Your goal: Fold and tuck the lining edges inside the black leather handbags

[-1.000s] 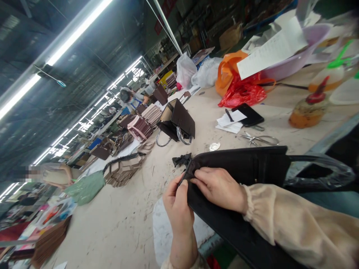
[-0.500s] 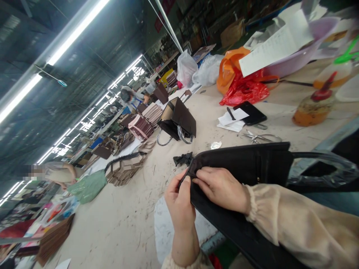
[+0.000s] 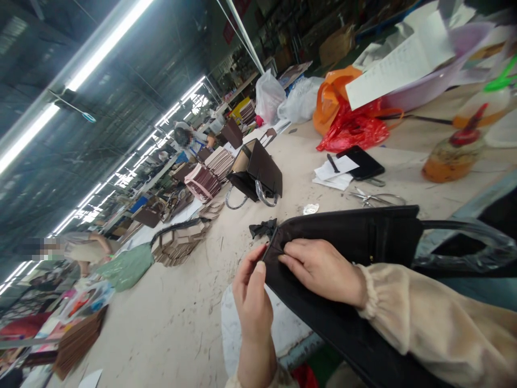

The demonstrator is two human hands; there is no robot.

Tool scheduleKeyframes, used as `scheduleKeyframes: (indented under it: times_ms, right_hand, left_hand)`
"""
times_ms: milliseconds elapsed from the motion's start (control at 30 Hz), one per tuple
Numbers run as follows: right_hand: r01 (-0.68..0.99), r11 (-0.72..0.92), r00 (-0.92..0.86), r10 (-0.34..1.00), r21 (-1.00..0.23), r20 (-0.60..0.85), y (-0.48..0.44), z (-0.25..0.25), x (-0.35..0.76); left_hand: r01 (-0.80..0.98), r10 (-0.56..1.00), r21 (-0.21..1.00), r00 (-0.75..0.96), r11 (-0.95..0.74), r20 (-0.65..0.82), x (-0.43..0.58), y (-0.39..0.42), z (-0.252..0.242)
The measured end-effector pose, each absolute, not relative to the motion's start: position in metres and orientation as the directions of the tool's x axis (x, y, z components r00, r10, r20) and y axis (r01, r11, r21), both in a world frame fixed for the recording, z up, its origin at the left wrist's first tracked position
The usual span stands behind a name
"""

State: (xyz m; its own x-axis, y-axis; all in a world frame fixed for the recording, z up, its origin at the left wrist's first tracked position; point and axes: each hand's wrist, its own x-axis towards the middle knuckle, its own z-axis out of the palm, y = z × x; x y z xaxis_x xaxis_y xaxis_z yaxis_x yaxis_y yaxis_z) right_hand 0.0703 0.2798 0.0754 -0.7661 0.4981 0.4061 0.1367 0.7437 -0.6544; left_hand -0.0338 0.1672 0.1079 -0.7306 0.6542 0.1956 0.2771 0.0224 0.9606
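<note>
Black, soft-looking material forms the bag (image 3: 335, 229) held in front of the person, its near corner between the two hands. The left hand (image 3: 255, 296) rises from below, wrist nearly upright, thumb and forefinger pinched narrow on the bag's rim. The right hand (image 3: 323, 269) comes in from the right, forearm slanting, palm down, fingers curled and bunched with the thumb on the inside by that corner. A black scrap (image 3: 262, 229) lies just beyond on the table (image 3: 173, 318); farther out are scissors (image 3: 377, 199), a dark handbag (image 3: 264, 167) and a red-capped bottle (image 3: 452, 159).
</note>
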Motion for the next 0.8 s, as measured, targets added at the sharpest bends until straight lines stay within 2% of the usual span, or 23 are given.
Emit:
scheduleKeyframes:
  times_ms: [100, 200, 433, 533, 600, 667, 733, 800]
  right_hand:
    - [0.187, 0.719, -0.762, 0.536, -0.669, 0.364, 0.279, 0.082, 0.074]
    - [0.264, 0.695, -0.735, 0.594, -0.669, 0.327, 0.277, 0.091, 0.079]
    - [0.411, 0.664, -0.643, 0.697, -0.625, 0.317, 0.282, 0.107, 0.094]
    - [0.262, 0.622, -0.697, 0.651, -0.738, 0.301, 0.285, 0.109, 0.098]
    - [0.1, 0.472, -0.749, 0.615, -0.876, 0.246, 0.283, 0.11, 0.096]
    - [-0.023, 0.255, -0.795, 0.581, -0.967, 0.172, 0.277, 0.109, 0.091]
    - [-0.087, 0.088, -0.82, 0.559, -0.992, 0.122, 0.268, 0.108, 0.084]
    - [-0.114, 0.017, -0.82, 0.563, -0.993, 0.103, 0.261, 0.108, 0.079]
  left_hand:
    - [0.414, 0.645, 0.903, -0.723, 0.116, 0.248, -0.038, 0.155, 0.117]
    - [0.472, 0.693, 0.862, -0.685, 0.187, 0.225, -0.04, 0.151, 0.126]
    - [0.481, 0.739, 0.863, -0.636, 0.154, 0.222, -0.045, 0.158, 0.125]
    - [0.41, 0.724, 0.909, -0.648, 0.068, 0.238, -0.048, 0.156, 0.113]
    - [0.324, 0.739, 0.946, -0.636, -0.005, 0.221, -0.049, 0.154, 0.107]
    - [0.245, 0.77, 0.966, -0.6, -0.081, 0.217, -0.046, 0.153, 0.105]
    - [0.205, 0.778, 0.967, -0.578, -0.152, 0.245, -0.041, 0.155, 0.103]
    - [0.192, 0.745, 0.958, -0.603, -0.212, 0.286, -0.033, 0.158, 0.101]
